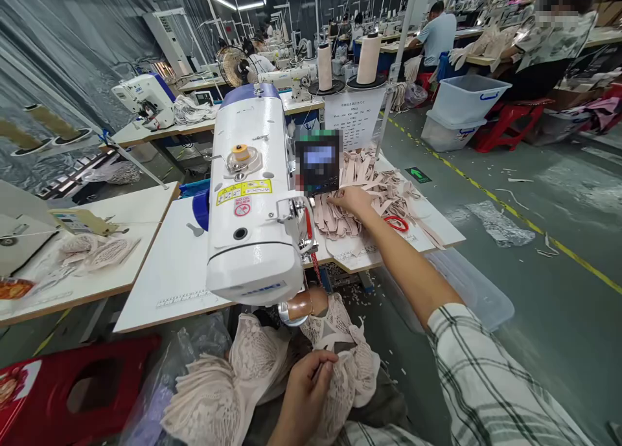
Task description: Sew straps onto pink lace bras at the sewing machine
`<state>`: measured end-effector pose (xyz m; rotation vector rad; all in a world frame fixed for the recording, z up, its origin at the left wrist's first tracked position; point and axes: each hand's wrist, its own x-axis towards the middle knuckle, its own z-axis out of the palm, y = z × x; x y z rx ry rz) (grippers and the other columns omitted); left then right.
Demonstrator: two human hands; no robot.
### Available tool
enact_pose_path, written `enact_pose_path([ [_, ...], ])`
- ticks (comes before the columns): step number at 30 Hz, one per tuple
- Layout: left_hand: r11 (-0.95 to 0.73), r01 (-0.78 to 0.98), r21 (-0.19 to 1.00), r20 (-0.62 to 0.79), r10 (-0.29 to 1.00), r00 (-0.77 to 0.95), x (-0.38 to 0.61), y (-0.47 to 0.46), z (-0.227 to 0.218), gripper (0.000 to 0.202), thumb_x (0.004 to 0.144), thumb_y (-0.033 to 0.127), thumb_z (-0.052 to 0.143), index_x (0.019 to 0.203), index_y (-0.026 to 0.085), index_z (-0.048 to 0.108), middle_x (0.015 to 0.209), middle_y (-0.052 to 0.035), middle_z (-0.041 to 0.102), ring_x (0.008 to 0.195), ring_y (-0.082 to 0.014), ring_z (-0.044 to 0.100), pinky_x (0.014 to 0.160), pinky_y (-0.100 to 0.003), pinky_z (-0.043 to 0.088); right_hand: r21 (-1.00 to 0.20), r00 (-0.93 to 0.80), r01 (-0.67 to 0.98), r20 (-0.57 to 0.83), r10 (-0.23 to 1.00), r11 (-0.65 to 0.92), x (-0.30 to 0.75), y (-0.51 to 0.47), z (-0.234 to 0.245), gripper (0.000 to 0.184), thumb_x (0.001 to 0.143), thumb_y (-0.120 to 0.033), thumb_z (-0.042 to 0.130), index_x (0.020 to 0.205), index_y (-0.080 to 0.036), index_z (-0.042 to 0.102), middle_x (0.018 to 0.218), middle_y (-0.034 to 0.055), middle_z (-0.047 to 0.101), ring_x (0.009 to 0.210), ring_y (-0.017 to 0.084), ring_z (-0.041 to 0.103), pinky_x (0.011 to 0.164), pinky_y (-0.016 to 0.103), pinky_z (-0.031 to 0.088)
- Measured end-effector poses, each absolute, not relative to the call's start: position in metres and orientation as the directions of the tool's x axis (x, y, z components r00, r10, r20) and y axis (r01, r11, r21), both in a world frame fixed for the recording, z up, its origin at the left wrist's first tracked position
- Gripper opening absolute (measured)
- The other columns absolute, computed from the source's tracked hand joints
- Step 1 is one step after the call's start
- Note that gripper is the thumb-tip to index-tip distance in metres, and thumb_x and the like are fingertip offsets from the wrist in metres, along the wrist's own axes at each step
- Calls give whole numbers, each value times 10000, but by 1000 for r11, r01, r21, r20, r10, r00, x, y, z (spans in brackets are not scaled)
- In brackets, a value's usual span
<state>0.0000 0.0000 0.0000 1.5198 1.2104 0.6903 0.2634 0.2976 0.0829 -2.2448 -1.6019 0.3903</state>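
My right hand (350, 201) reaches across the white table (170, 271) behind the sewing machine (253, 199). Its fingers lie on a pile of beige fabric strips (369, 187) and pinch at one strip. Low in the view, in my lap, my left hand (306, 387) is closed on a beige lace garment piece (253, 375), which hangs in folds under the machine's head. Red-handled scissors (396, 223) lie on the table just right of my right forearm.
A small control screen (318, 163) stands on the machine's right side. Thread cones (368, 58) and a paper sheet (354, 117) stand behind. A red stool (72, 387) is at lower left, a clear bin (466, 290) under the table's right. Other workers sit at far tables.
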Motion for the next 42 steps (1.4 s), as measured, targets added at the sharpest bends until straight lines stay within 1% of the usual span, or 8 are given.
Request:
enact_pose_path([
  [8,21,361,932,-145,937,319,-6,-4,2,364,911,477,523,901,187,744,785,-86,715,733,-214,659,703,-302,534,-612,446,729,85,891,-306,268,293,71,295,925,-277,424,1003,-186,693,1050,106,723,938,241,638,727,293,438],
  [13,46,377,925,-180,927,330,-8,-5,3,376,914,479,509,919,183,740,770,-84,707,704,-210,648,673,-297,528,-691,502,648,73,862,-319,285,287,62,346,847,-222,495,1162,-153,621,1115,127,700,926,247,622,759,310,450],
  [22,10,379,926,-143,934,326,-6,-2,4,345,921,433,514,943,183,750,844,-97,748,787,-224,697,715,-299,557,-822,556,530,153,817,-207,283,293,77,52,766,-173,509,734,-209,529,938,88,619,964,242,542,840,329,446],
  [27,-133,318,939,13,935,353,-9,1,9,334,981,362,463,1047,192,743,941,-99,764,866,-203,716,773,-287,563,-911,576,384,111,810,-148,272,255,91,114,868,-178,337,782,-247,364,702,-7,468,626,154,473,590,266,416],
  [31,-296,287,911,183,914,363,-10,7,29,361,1021,312,387,1116,168,704,878,-95,734,783,-179,689,711,-269,536,-997,365,4,70,928,73,248,158,85,182,851,-407,536,873,-263,427,610,-60,454,445,114,357,415,233,287],
  [35,-386,243,890,275,879,389,-10,16,49,431,980,446,481,1241,136,627,1014,-128,716,871,-214,673,768,-306,526,-986,-34,-125,-106,994,-109,212,57,71,540,791,-504,735,1211,-306,459,644,-52,630,414,121,486,376,232,373],
  [39,-262,352,898,67,874,481,-4,22,53,359,955,447,527,924,147,722,747,-43,678,662,-157,614,637,-249,469,-984,-104,-124,-119,987,-131,182,26,57,625,786,-460,775,1291,-310,437,805,-5,711,637,151,656,529,253,539],
  [42,-117,368,922,-75,881,467,2,25,53,425,997,368,456,741,147,712,549,12,550,500,-103,479,503,-212,366,-991,-179,-57,-110,978,-122,178,35,50,370,811,-480,740,1073,-247,619,801,21,702,651,146,651,538,248,542],
])
